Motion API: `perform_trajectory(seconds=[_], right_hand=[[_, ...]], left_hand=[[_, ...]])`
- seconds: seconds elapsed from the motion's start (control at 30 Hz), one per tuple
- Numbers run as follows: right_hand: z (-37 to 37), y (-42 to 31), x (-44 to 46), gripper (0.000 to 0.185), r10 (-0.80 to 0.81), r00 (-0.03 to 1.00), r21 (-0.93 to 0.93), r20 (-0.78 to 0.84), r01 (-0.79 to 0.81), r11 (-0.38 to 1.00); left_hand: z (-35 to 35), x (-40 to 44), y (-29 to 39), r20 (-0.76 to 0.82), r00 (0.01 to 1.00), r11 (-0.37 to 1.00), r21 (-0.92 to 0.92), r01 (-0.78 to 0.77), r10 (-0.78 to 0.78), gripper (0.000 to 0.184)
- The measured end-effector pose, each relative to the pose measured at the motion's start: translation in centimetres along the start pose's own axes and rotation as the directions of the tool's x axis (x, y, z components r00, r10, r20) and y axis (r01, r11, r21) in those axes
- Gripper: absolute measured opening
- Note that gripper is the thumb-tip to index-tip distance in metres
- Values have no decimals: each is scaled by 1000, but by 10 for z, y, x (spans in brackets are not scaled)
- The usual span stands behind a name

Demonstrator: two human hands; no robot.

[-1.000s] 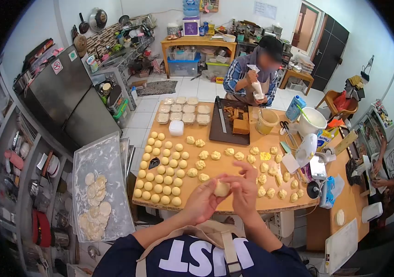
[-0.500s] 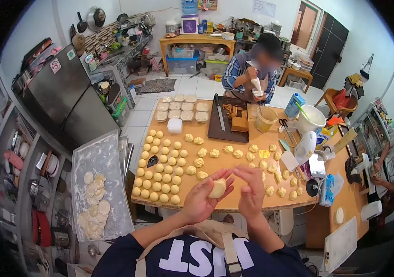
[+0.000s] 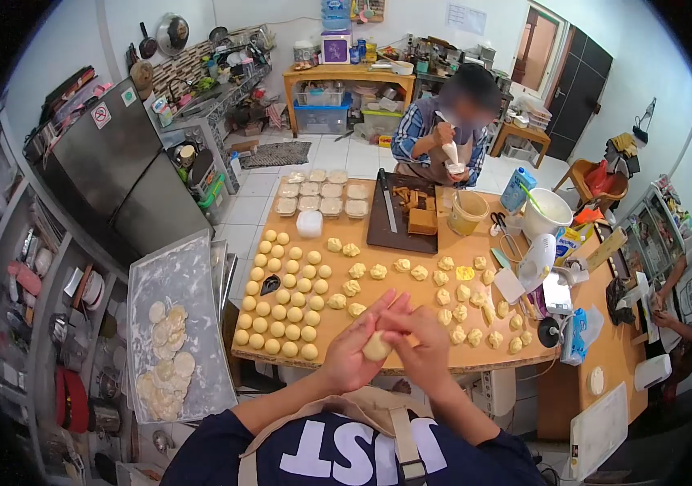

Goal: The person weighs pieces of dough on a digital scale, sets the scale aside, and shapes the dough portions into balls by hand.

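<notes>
A pale dough ball (image 3: 377,347) rests in my left hand (image 3: 352,350), whose fingers curl around it above the table's front edge. My right hand (image 3: 420,347) meets it from the other side, fingers bent and gripping the dough's upper edge. Rows of smooth round yellow balls (image 3: 293,313) lie on the wooden table to the left of my hands. Rougher yellow lumps (image 3: 378,270) are scattered beyond my hands and to the right. My fingertips hide part of the dough.
A tray with a knife and brown cake (image 3: 422,220) lies farther back, beside lidded tubs (image 3: 331,206). Opposite, a person (image 3: 443,130) holds a piping bag over a small container. At left is a floured tray (image 3: 208,324) of flat dough. A hand mixer (image 3: 536,261) stands right.
My right hand has moved left and down from beside the dough, and its raised fingers have closed onto it. The dough has shifted slightly lower in my left hand.
</notes>
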State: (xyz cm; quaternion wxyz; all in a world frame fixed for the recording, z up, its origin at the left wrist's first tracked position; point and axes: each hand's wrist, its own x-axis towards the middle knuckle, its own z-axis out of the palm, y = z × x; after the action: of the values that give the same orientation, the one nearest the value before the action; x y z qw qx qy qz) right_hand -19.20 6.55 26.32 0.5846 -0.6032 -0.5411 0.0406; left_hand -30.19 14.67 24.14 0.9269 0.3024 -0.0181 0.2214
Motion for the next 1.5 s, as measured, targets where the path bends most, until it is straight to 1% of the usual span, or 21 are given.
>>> perform_trajectory(seconds=[0.07, 0.17, 0.2, 0.27, 0.3, 0.4, 0.47, 0.53, 0.6, 0.67, 0.7, 0.73, 0.77, 0.83, 0.93, 1.07, 1.17, 1.27, 1.33, 1.43, 1.5], right_hand=[[8, 1, -9, 17, 23, 997, -38, 71, -21, 999], [5, 0, -3, 9, 32, 988, -231, 152, 4, 973], [4, 0, 1, 9, 21, 988, -319, 151, 29, 947], [-1, 21, 5, 9, 112, 990, -47, -84, -116, 992], [-5, 29, 7, 10, 173, 967, 100, -185, -156, 983], [-16, 26, 2, 14, 78, 962, 173, -260, -33, 984], [-19, 23, 2, 19, -261, 962, -34, 75, 264, 964], [-8, 43, -5, 20, -444, 809, -52, 384, 499, 865], [-3, 71, -25, 20, -358, 895, -27, 266, 378, 925], [-3, 90, -31, 21, -207, 975, -16, 87, 209, 978], [-2, 96, -32, 21, -92, 995, -11, -40, 92, 996], [-1, 103, -35, 22, 27, 986, 9, -164, -26, 1000], [1, 116, -39, 23, 107, 985, -1, -135, -108, 994], [3, 158, -54, 27, 260, 962, -31, -80, -263, 964], [8, 267, -136, 26, 93, 959, -387, 266, 18, 922], [29, 292, -113, 35, 161, 980, -565, 118, -68, 822], [62, 290, -89, 36, 226, 948, -447, 222, -108, 888], [62, 301, -137, 31, 67, 765, -298, 641, 167, 940], [27, 312, -161, 25, 46, 872, -84, 487, -6, 996], [-7, 290, -101, 20, 526, 753, -513, 396, -293, 807], [22, 298, -66, 17, 348, 921, -492, 177, -223, 841]], left_hand=[[-2, 0, -8, 37, 999, 972, -233, 12, -3, 61], [-17, -6, -15, 278, 960, 934, -337, 118, -21, 53], [-17, -7, -16, 160, 982, 960, -246, 134, -97, 52], [-12, -2, -12, -88, 975, 978, -63, 200, -205, 50], [-10, 3, -10, -131, 973, 978, -113, 177, -191, 49], [-9, 13, -10, -249, 954, 973, -196, 121, -169, 47], [-19, 20, -15, -294, 938, 978, -157, 140, -181, 50], [-25, 22, -20, -134, 964, 940, -286, 185, -231, 63], [-48, 23, -33, 144, 975, 842, -493, 219, -169, 77], [-75, 26, -43, 450, 888, 624, -721, 302, 90, 90], [-75, 25, -38, 116, 992, 830, -547, 113, -59, 92], [-75, 23, -31, -264, 960, 965, -262, 20, -91, 94], [-71, 21, -20, -598, 801, 997, 65, 46, 2, 96], [-83, 12, -12, -649, 759, 999, 39, -26, 45, 94], [-100, -7, -2, -687, 704, 984, 139, -115, 179, 93], [-109, -35, 5, -700, 642, 950, 254, -183, 311, 89], [-108, -46, 5, -714, 622, 945, 278, -169, 321, 82], [-107, -56, 3, -681, 646, 933, 319, -164, 346, 78], [-111, -61, 4, -640, 665, 912, 373, -167, 384, 75], [-119, -68, -6, -632, 670, 905, 397, -152, 389, 73], [-122, -63, -10, -668, 665, 935, 328, -138, 333, 72]])
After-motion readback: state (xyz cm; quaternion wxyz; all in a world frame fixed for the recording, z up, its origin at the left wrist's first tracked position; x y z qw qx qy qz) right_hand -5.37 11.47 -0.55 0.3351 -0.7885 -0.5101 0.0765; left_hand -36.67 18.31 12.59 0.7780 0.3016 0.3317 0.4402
